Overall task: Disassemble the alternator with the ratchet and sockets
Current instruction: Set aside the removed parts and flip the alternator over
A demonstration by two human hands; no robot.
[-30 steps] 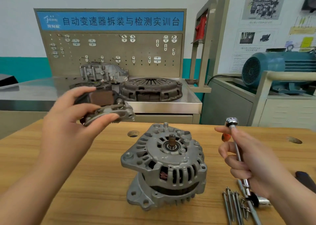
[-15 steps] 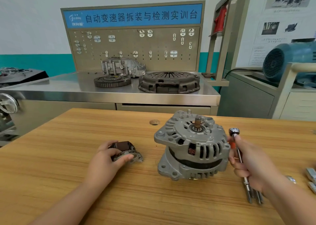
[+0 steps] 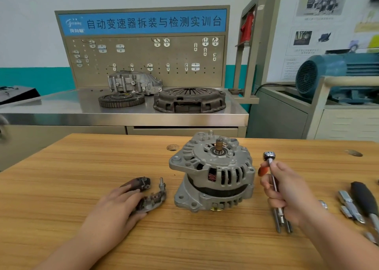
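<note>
Wooden table (image 3: 82, 167). At its centre stands the alternator (image 3: 213, 173), tilted (grey slotted casing, copper windings showing, shaft up). Right: right hand (image 3: 287, 192) grips an upright ratchet (image 3: 271, 165). Left: left hand (image 3: 117, 204) holds a loose part (image 3: 155, 198) between fingers and thumb.

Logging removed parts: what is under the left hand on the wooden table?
The left hand grips a removed alternator part lying on the table. Its dark end and curved metal plate show; fingers cover the rest.
</note>
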